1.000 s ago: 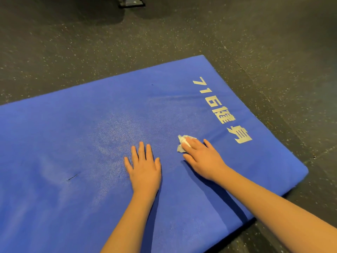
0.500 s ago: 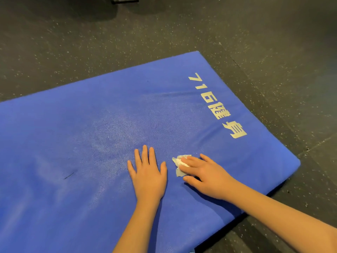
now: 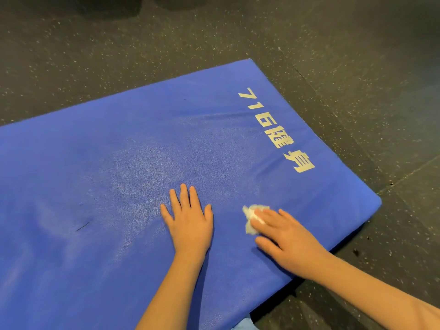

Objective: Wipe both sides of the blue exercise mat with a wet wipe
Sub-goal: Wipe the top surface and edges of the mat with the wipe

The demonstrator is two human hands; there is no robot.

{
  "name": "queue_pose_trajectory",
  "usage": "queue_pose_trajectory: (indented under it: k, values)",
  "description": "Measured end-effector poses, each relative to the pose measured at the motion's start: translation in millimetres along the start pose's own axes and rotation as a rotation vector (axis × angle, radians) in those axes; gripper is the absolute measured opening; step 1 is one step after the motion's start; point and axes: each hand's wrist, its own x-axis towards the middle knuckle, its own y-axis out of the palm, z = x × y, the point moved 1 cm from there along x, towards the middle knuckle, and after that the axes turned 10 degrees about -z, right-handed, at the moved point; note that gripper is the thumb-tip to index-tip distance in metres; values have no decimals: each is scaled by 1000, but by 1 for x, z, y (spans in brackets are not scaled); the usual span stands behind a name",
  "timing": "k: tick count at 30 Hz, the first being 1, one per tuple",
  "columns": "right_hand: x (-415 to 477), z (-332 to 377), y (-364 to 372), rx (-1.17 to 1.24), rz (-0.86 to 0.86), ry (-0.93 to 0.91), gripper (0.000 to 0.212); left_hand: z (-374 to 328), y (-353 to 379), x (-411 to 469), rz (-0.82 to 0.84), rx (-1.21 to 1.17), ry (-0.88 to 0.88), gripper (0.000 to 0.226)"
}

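Observation:
The blue exercise mat [image 3: 147,144] lies flat on the floor, with pale printed characters near its right end. My left hand [image 3: 189,221] rests flat on it, fingers spread, palm down. To its right, my right hand [image 3: 283,236] presses a crumpled white wet wipe [image 3: 251,216] against the mat with straight fingers. The wipe sticks out past the fingertips; part of it is hidden under them. A paler, damp-looking patch spreads over the mat left of and above my left hand.
Dark speckled rubber flooring [image 3: 357,79] surrounds the mat, with tile seams at the right. A short dark mark [image 3: 82,226] shows on the mat at the left. The mat's near right corner [image 3: 377,201] lies close to my right hand.
My right hand slid the wipe down the mat toward me, away from the printed characters, then a little to the right. My left hand stayed flat in place.

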Motion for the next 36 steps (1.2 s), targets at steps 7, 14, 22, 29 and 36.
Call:
queue_pose_trajectory:
  k: [7, 14, 22, 29, 36]
  values:
    - [-23, -6, -2, 7, -88, 156, 48, -21, 0, -12, 22, -52, 51, 65]
    - [-50, -6, -8, 37, -142, 117, 44, -22, -1, -13, 5, -67, 42, 66]
    - [-82, -9, -15, 44, -144, 67, 39, -20, 1, -14, -17, -73, 38, 68]
    - [-79, 3, -8, 111, -126, 189, 47, -20, 1, -13, -7, -69, 41, 72]
    - [-13, -50, 2, -135, -143, 418, 64, -20, -1, -13, 4, -63, 51, 66]
